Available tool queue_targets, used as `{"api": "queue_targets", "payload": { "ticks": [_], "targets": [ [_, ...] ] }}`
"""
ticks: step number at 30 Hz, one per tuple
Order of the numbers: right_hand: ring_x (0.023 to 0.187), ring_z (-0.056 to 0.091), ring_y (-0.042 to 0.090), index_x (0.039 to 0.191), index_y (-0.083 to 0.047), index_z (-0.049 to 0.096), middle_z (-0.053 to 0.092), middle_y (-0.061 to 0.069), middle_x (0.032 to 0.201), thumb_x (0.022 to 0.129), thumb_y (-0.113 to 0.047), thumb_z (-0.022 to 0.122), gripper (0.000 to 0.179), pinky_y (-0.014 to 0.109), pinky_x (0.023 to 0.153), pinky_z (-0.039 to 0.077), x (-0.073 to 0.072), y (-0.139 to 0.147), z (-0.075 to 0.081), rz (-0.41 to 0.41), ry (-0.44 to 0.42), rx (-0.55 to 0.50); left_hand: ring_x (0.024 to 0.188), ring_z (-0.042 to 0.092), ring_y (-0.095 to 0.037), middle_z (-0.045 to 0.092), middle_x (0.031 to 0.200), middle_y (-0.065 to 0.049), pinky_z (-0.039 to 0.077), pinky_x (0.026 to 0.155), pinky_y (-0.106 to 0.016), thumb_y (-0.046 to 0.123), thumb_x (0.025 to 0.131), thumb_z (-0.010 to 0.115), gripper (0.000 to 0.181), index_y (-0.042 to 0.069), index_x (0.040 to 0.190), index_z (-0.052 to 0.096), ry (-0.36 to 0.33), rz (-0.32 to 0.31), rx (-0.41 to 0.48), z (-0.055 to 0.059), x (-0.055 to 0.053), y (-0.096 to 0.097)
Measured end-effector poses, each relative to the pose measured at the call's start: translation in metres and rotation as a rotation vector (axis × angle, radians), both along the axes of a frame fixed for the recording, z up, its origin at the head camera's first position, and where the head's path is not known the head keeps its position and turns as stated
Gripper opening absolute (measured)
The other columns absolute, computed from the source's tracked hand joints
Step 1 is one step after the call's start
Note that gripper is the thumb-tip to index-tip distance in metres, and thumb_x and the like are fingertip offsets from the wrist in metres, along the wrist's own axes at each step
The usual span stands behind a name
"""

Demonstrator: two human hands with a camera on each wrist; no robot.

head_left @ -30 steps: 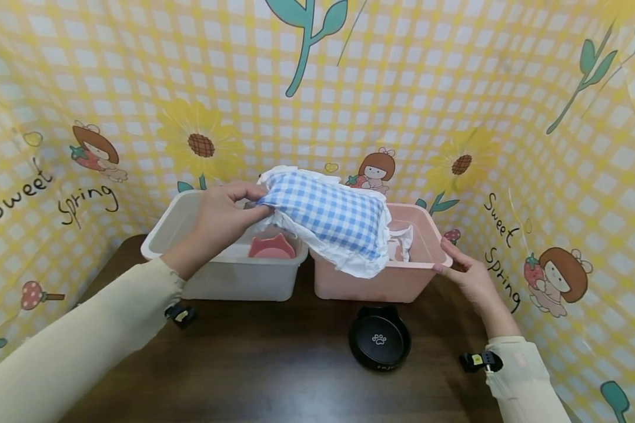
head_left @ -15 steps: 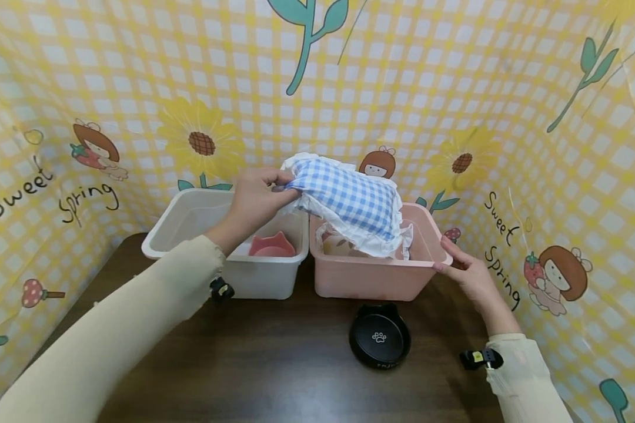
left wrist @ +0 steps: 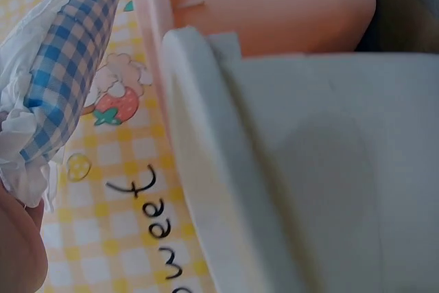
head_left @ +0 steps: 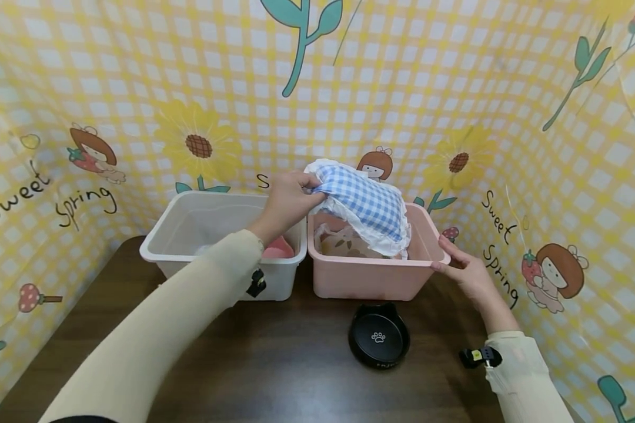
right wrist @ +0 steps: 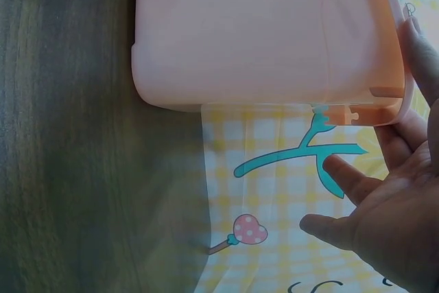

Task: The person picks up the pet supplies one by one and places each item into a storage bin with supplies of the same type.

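My left hand (head_left: pixel 288 202) pinches the left corner of a small blue-and-white gingham pillow (head_left: pixel 362 200) with a white ruffled edge. It holds the pillow tilted over the pink bin (head_left: pixel 367 281), its lower right end overlapping the bin's opening in the head view. Part of the pillow (left wrist: pixel 62 73) and a bit of that hand show at the left of the left wrist view. At the bin's right front corner, my right hand (head_left: pixel 468 276) grips the rim, thumb on one side and fingers on the other. A cloth item with a leaf print (head_left: pixel 344 242) lies inside the pink bin.
A white bin (head_left: pixel 280 283) stands just left of the pink one, with a pink bowl (head_left: pixel 278 249) in it, partly hidden by my left arm. In front, a black cat-eared bowl (head_left: pixel 379 338) with a paw print rests on the dark wooden table (head_left: pixel 275 370). Yellow checked cloth (head_left: pixel 307 117) hangs behind.
My left hand has carried the pillow rightward, from between the two bins to above the pink bin, uncovering the leaf-print cloth inside. My right hand has stayed on the rim.
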State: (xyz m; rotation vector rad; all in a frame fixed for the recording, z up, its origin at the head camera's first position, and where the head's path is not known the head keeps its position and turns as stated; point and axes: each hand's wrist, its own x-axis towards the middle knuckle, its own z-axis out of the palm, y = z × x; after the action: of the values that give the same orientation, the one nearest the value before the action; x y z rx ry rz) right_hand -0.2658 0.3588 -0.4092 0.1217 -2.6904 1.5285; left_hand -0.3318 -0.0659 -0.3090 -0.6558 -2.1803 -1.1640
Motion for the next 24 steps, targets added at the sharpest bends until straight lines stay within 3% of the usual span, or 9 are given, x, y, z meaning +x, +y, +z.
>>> {"api": "queue_targets", "payload": {
  "ticks": [7,14,18,21,24],
  "targets": [
    [0.155,0.025,0.022,0.157,-0.028,0.038,0.032,-0.005,0.165,0.096,-0.036,0.073,0.071,0.017,0.11,0.039,0.003,0.0,0.0,0.013,0.006,-0.013,0.084,0.062,-0.016,0.074,0.091,-0.006,0.053,0.075,-0.029,0.014,0.085,0.08,0.008,0.006,0.087,0.081,-0.059,-0.007,-0.082,-0.018,-0.006,0.026],
    [0.155,0.023,0.022,0.158,-0.027,0.037,0.03,-0.006,0.165,0.097,-0.034,0.072,0.07,0.035,0.118,0.033,0.002,-0.001,-0.002,0.016,0.009,-0.02,0.09,0.064,-0.017,0.076,0.093,-0.004,0.053,0.085,-0.032,0.014,0.086,0.08,0.007,0.008,0.084,0.082,-0.089,-0.004,-0.17,-0.032,-0.006,0.049],
    [0.155,0.023,0.023,0.158,-0.023,0.037,0.03,-0.003,0.165,0.097,-0.033,0.073,0.071,0.029,0.117,0.035,0.005,-0.004,0.003,0.01,0.0,-0.018,0.091,0.062,-0.016,0.074,0.089,0.001,0.048,0.092,-0.037,0.02,0.087,0.08,0.011,0.01,0.082,0.081,-0.109,0.015,-0.249,-0.037,-0.004,0.059],
    [0.155,0.023,0.026,0.158,-0.017,0.037,0.031,0.0,0.165,0.096,-0.034,0.074,0.074,0.017,0.111,0.038,0.013,-0.012,0.015,0.014,-0.004,-0.03,0.09,0.062,-0.014,0.073,0.085,0.004,0.041,0.097,-0.044,0.024,0.087,0.08,0.015,0.014,0.077,0.079,-0.096,0.028,-0.292,-0.04,-0.005,0.064],
    [0.155,0.024,0.025,0.158,-0.018,0.038,0.032,0.0,0.165,0.096,-0.033,0.074,0.074,0.007,0.103,0.038,0.012,-0.012,0.013,0.02,0.006,-0.044,0.085,0.061,-0.012,0.072,0.081,0.006,0.039,0.098,-0.045,0.024,0.086,0.081,0.016,0.015,0.073,0.077,-0.089,0.02,-0.294,-0.043,-0.005,0.067]
  ]
}}
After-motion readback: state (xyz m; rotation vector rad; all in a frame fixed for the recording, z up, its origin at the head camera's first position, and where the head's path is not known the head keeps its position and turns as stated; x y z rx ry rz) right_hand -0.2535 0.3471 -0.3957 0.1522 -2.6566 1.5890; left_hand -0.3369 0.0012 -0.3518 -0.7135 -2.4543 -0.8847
